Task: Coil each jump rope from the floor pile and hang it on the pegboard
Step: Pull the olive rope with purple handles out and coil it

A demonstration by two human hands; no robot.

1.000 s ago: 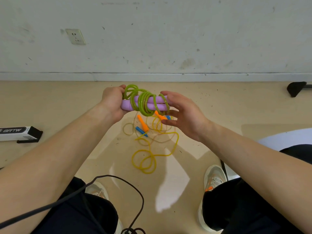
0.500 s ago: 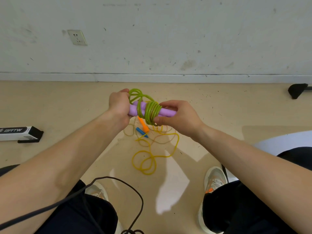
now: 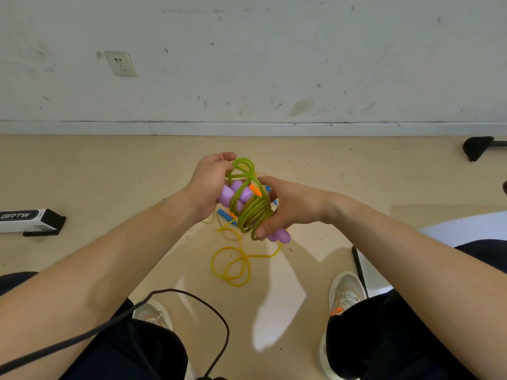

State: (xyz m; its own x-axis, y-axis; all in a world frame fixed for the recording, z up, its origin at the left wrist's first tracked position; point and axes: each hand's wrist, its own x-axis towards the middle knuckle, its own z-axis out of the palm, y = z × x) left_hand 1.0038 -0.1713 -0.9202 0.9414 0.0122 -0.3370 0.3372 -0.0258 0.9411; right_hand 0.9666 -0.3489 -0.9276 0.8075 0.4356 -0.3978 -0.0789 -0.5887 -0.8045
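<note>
A green jump rope (image 3: 251,208) is wound in several loops around its two purple handles (image 3: 236,194), held above the floor at centre. My left hand (image 3: 210,185) grips the upper end of the handles and a loose green loop. My right hand (image 3: 285,207) grips the lower end, fingers curled round the coil and the handle tips. Below on the floor lies a yellow jump rope (image 3: 233,266) in loose loops, with orange and blue handles (image 3: 226,216) partly hidden behind my hands. No pegboard is in view.
A white wall with a socket (image 3: 121,63) stands ahead. A white and black box (image 3: 30,222) lies on the floor at left, a black foot (image 3: 477,148) at right. A black cable (image 3: 192,300) loops between my shoes (image 3: 347,297).
The purple handles have tilted from level to slanting, their right end down. My right hand slid down to that lower end. Both hands stayed closed on the bundle.
</note>
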